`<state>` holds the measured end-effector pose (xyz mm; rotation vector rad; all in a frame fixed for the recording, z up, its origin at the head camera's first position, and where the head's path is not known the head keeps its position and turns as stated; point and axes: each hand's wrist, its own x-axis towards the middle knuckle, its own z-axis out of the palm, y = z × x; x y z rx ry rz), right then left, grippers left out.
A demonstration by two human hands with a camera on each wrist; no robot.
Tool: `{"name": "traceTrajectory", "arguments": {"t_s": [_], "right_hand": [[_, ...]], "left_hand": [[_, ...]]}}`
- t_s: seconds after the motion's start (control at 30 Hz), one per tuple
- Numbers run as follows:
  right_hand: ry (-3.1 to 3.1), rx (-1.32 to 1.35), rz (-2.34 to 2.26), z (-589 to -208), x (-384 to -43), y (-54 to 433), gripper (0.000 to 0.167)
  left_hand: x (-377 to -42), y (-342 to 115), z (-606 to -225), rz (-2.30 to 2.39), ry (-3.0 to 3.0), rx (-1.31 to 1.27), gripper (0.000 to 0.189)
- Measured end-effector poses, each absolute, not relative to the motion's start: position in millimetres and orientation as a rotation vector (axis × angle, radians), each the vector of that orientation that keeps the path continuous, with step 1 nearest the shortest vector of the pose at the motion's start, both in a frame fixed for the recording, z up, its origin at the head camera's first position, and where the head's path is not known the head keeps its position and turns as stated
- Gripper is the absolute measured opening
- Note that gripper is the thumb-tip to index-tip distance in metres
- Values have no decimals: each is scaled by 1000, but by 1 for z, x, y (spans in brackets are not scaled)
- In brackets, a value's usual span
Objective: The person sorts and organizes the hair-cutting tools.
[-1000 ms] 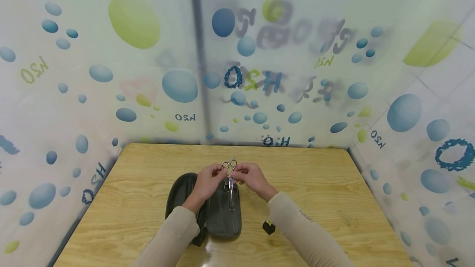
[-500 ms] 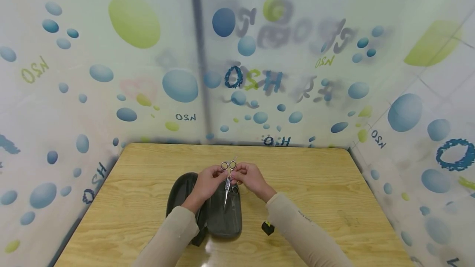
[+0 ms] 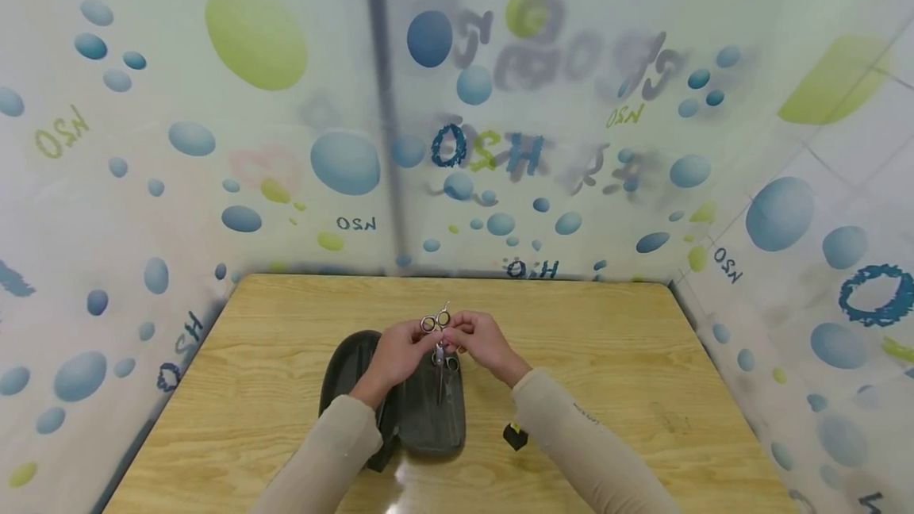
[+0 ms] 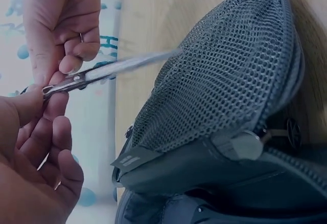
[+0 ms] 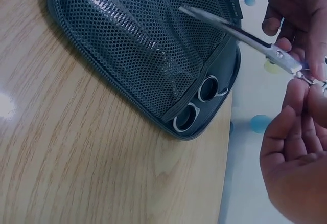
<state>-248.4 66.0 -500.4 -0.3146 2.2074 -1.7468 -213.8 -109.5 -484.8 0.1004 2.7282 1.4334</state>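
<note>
A pair of silver scissors [image 3: 439, 356] hangs upright, finger rings up and blades pointing down, over an unfolded dark grey zip case [image 3: 431, 428]. My left hand [image 3: 397, 352] pinches the shanks from one side, thumb and fingertips just below the rings. From the other side my right hand [image 3: 484, 342] pinches the scissors at nearly the same spot. In the right wrist view the blades of the scissors [image 5: 253, 41] reach across the case's mesh pocket [image 5: 148, 35]. Two finger rings [image 5: 176, 123] of another pair stick out of that pocket, its blades behind the mesh.
Right of the case, beside the right sleeve [image 3: 571, 419], lies a small black object with a yellow patch [image 3: 515, 436]. The wooden table [image 3: 614, 355] ends at a wall covering [image 3: 543, 181] printed with bubbles and letters.
The scissors have turned in my fingers: the blades swung a little left, then back towards upright. Their rings shifted slightly left. Both hands keep their grip and the case stays where it was.
</note>
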Motion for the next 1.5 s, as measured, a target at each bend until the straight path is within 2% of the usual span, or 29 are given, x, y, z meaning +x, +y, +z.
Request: {"name": "traceTrajectory", "arguments": {"t_s": [0.37,0.6,1.07,1.5], "right_hand": [[2326,-411,-1506,-517,-247,77,18],[2527,-665,-1283,-536,-238,72,14],[2540,-754,-1208,-546,-229,52,15],[2653,-739,-1150,-551,-228,59,25]], "left_hand": [[-218,-122,-479,1622,2710,-23,26],[-224,-137,-475,1660,2759,-98,30],[-228,-146,-469,1672,2753,-164,35],[-229,-152,-477,1688,2768,-163,33]]}}
